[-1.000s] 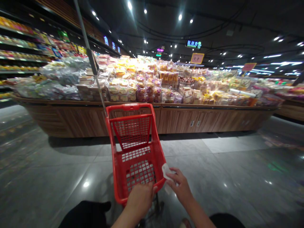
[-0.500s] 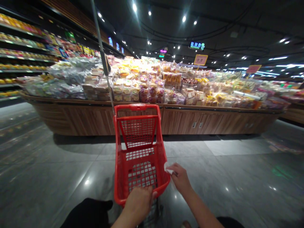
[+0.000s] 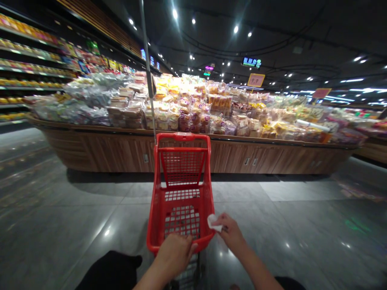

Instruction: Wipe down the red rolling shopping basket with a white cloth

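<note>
A red plastic shopping cart basket stands in front of me on the grey tiled floor, with nothing in it. My left hand is closed over the basket's near rim. Just right of the rim, my right hand pinches a small white piece of paper. A thin grey pole rises from the cart's front left corner.
A long wooden display island piled with bagged bread and snacks runs across ahead. Stocked shelves line the left wall. Yellow price signs stand above the goods. Glossy floor lies between me and the island.
The cart and both hands have shifted rightward in view and the island has come a little closer. My grips on the rim and the paper are unchanged.
</note>
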`<state>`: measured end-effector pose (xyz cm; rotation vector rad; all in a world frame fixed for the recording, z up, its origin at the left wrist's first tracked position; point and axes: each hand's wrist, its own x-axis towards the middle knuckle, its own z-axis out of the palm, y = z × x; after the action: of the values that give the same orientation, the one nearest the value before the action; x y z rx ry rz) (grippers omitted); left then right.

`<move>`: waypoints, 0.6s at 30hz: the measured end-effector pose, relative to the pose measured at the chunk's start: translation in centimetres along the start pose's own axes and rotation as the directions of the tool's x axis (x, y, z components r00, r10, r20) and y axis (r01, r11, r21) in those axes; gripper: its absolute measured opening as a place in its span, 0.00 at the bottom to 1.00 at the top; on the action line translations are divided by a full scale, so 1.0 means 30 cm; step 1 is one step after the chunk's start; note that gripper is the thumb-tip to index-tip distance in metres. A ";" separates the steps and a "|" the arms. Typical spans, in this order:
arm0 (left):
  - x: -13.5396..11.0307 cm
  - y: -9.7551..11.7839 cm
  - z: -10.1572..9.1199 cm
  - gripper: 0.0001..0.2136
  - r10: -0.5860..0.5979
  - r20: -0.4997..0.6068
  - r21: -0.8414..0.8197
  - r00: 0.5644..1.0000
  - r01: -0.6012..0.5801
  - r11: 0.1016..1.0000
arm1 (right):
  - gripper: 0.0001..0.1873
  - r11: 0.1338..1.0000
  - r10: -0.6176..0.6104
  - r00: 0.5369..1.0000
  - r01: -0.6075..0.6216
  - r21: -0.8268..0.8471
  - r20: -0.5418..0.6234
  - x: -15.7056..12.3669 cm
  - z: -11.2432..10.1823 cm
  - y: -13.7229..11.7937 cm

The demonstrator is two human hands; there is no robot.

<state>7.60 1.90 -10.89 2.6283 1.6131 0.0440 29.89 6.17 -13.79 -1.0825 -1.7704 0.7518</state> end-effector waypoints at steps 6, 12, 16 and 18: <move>-0.002 -0.036 -0.006 0.22 0.060 -0.022 -0.017 0.998 -0.060 0.998 | 0.09 0.998 -0.015 0.997 0.010 -0.061 -0.072 0.031 -0.013 0.002; 0.015 -0.009 -0.034 0.22 -0.049 -0.030 -0.073 0.998 0.046 0.996 | 0.11 0.999 -0.027 0.991 0.022 -0.034 -0.134 0.065 0.018 -0.026; 0.061 0.083 -0.029 0.14 -0.077 -0.076 -0.207 0.994 0.060 0.976 | 0.10 0.997 -0.044 0.999 0.045 0.058 -0.018 -0.013 0.050 -0.053; 0.090 0.125 -0.017 0.16 -0.116 -0.048 -0.230 0.992 0.102 0.968 | 0.12 0.997 -0.044 0.999 0.046 0.062 -0.023 -0.026 0.059 -0.053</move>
<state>12.13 2.61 -10.15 2.3857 1.6580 0.2897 27.87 4.70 -13.50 -1.0026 -1.7360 0.7600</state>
